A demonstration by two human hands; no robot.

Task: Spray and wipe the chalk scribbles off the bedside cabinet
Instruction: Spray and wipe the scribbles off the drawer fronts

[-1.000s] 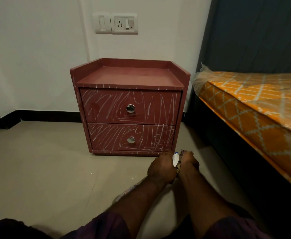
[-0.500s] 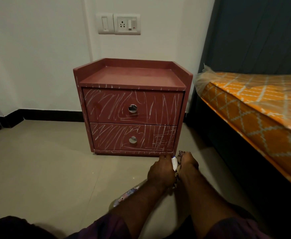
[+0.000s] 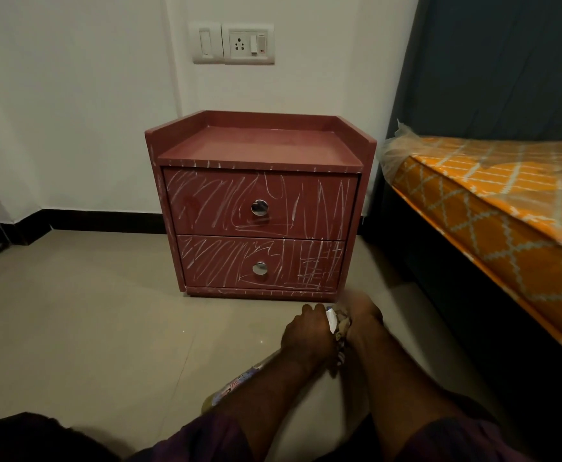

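Red cabinet (image 3: 306, 208) at twelve o'clock, chalk (image 3: 333, 201) intact. Left hand (image 3: 306, 335) grips bottle (image 3: 239, 381); right hand (image 3: 363, 315) holds cloth (image 3: 341, 325). Recommend spraying the drawer fronts evenly, then wiping.

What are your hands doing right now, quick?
Left hand: closed on a white-tipped thing, perhaps the sprayer.
Right hand: blurred, closed on the patterned cloth.

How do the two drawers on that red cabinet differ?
The top drawer looks taller than the bottom drawer. At its right end the top drawer carries tall zigzag strokes; the bottom drawer has a crosshatched grid there. Both are red, shut, chalk-scribbled and carry a round silver knob mid-front.
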